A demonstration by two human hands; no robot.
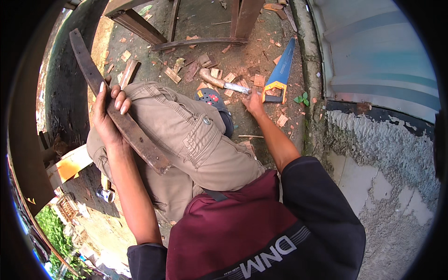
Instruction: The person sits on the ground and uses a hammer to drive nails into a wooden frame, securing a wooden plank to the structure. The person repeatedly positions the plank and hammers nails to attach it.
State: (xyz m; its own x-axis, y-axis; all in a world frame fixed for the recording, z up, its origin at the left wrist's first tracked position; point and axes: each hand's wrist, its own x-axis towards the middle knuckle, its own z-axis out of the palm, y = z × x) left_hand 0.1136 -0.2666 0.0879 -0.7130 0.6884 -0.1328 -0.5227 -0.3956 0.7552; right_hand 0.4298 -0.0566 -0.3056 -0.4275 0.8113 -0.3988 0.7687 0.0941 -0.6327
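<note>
My left hand grips a long, dark, weathered wooden slat that rests across my knee, with its far end pointing up and left. My right hand reaches forward to the ground and rests beside the tip of a machete with a pale wooden handle. Right next to that hand lies a hand saw with a blue blade and a yellow and black handle. Whether the right hand's fingers hold anything I cannot tell. I sit in khaki trousers, with one dark sandal showing.
Wood chips and small offcuts litter the ground. Wooden frame legs stand ahead. A rough concrete wall and a grey metal sheet bound the right side. A pale plank and a dark curved wall are on the left.
</note>
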